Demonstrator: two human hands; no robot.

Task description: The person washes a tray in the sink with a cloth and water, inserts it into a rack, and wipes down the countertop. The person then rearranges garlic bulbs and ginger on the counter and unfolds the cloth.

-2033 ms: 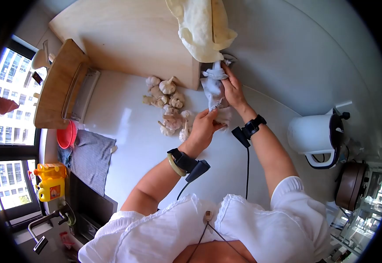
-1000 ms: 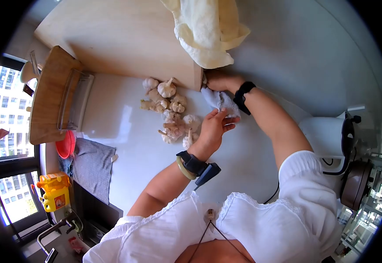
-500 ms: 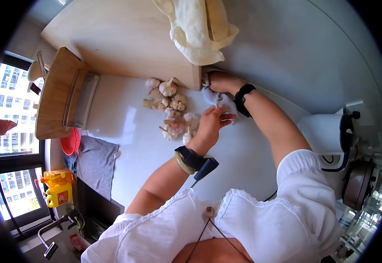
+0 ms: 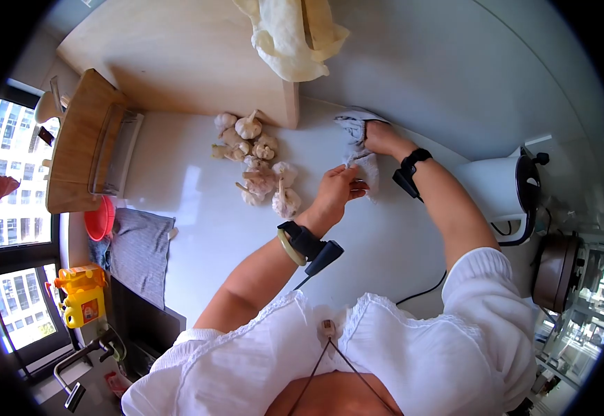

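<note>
A light grey rag [image 4: 359,154] hangs between my two hands over the white countertop [image 4: 229,246]. Its far part is bunched under my right hand [image 4: 383,138], which grips it near the grey back wall; those fingertips are partly hidden by the cloth. My left hand [image 4: 338,192] pinches the rag's near edge between thumb and fingers. Just left of that hand, several garlic bulbs [image 4: 286,201] lie in a loose cluster, with what looks like pieces of ginger [image 4: 231,150] among them.
A wooden panel [image 4: 198,83] stands behind the garlic, with a cream cloth-like item [image 4: 291,45] hanging above. At left are a grey towel [image 4: 139,249], red basket [image 4: 99,220] and yellow bottle [image 4: 83,305]. A white kettle [image 4: 496,184] stands right; a black cord [image 4: 423,294] lies in front.
My right hand has come out from beside the wooden panel's end and moved right along the wall with the rag. My left hand keeps its pinch. The whole view has shifted slightly.
</note>
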